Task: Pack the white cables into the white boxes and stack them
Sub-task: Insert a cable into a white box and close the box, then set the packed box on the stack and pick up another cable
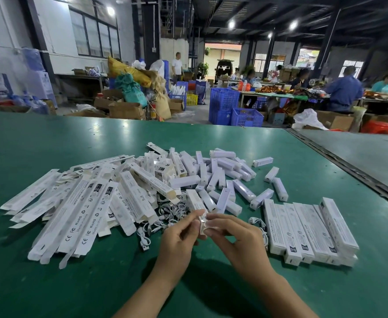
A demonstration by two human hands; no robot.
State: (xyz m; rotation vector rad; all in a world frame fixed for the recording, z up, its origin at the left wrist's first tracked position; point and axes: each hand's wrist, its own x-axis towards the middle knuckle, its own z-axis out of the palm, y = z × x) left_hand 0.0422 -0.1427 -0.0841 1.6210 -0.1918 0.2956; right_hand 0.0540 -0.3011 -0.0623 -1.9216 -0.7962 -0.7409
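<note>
I held the near end of a long white box (pixel 194 201) pinched between the fingers (pixel 189 222) of my left hand (pixel 177 239) and right hand (pixel 236 239). It sat low over the green table (pixel 50 145), just beside the tangled white cables (pixel 172 213). My fingertips hid its flap, and I could not tell what lay inside. Packed boxes (pixel 307 228) lay stacked at my right and flat boxes (pixel 73 214) at my left.
</note>
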